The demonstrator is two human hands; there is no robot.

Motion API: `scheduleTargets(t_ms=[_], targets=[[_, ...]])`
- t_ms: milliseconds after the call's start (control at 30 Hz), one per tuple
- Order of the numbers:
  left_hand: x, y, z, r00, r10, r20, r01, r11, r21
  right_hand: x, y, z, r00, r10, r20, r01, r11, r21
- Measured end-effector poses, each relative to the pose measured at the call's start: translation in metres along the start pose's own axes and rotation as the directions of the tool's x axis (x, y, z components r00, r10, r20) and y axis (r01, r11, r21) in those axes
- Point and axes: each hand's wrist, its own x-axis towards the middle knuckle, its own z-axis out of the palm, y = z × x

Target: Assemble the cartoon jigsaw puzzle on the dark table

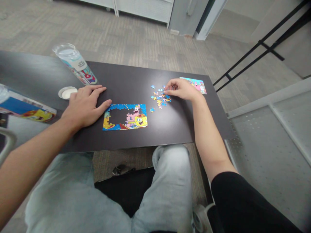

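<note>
My left hand (85, 104) lies flat on the dark table, fingers spread, its thumb beside the upper left corner of a partly assembled jigsaw puzzle (139, 121). The puzzle's border is joined around a gap, with a yellow cartoon figure at its right. Over the right edge of a loose pile of puzzle pieces (159, 102) is my right hand (181, 89), thumb and fingertips pinched together. What the pinch holds, if anything, is too small to make out. Behind that hand a colourful picture card (199, 85) is partly covered.
A clear cylindrical container (79, 64) with a cartoon label stands at the back left. Near my left hand lies a round white lid (67, 93). Another cartoon-printed container (26, 105) is at the far left. Black metal bars (243, 66) rise beyond the table's right end.
</note>
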Motion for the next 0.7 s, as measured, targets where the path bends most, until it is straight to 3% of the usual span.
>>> scheduleTargets(t_ms=[300,533,700], targets=[[0.000,0.000,0.000,1.000,-0.005,-0.018,0.004,1.000,-0.019,-0.004,0.002,-0.001,1.000,-0.016,0.005,0.016,1.000,0.027],[0.001,-0.009,0.001,1.000,0.006,-0.023,-0.007,1.000,-0.028,0.006,0.014,0.006,0.985,-0.016,-0.173,-0.015,0.985,-0.174],[0.006,-0.024,0.006,0.998,0.025,-0.059,-0.030,0.996,-0.079,0.013,0.016,0.018,0.979,-0.030,-0.201,-0.010,0.980,-0.198]])
